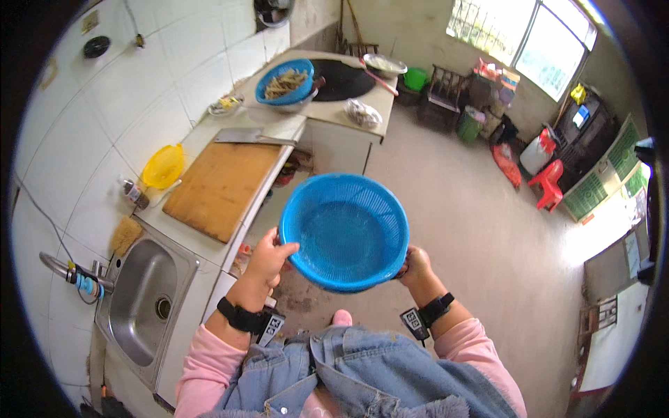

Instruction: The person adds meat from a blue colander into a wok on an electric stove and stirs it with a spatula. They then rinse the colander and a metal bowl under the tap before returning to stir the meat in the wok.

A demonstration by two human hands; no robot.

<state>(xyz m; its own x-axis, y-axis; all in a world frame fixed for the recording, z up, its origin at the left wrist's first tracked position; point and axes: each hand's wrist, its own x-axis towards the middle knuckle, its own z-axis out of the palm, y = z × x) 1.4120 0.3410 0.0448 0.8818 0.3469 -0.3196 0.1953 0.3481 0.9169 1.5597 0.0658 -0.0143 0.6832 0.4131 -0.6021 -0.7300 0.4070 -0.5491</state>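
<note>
A round blue plastic colander (345, 235) with slotted sides is held out in front of my body, and nothing shows inside it. My left hand (272, 258) grips its left rim, the thumb over the edge. At the lower right rim my right hand (415, 264) holds on, its fingers partly hidden. To the left on the counter lie a wooden cutting board (222, 188) and, across its far end, a cleaver (253, 137). A second blue colander (285, 82) with cut pieces of food stands on the far counter, on a metal bowl.
A stainless steel sink (146, 308) with a faucet (78, 274) is at the lower left. Beside the board are a yellow plastic basket (163, 166) and a bottle (135, 194). A wok (339, 80) is set in the far counter. A red stool (549, 184) stands at the right.
</note>
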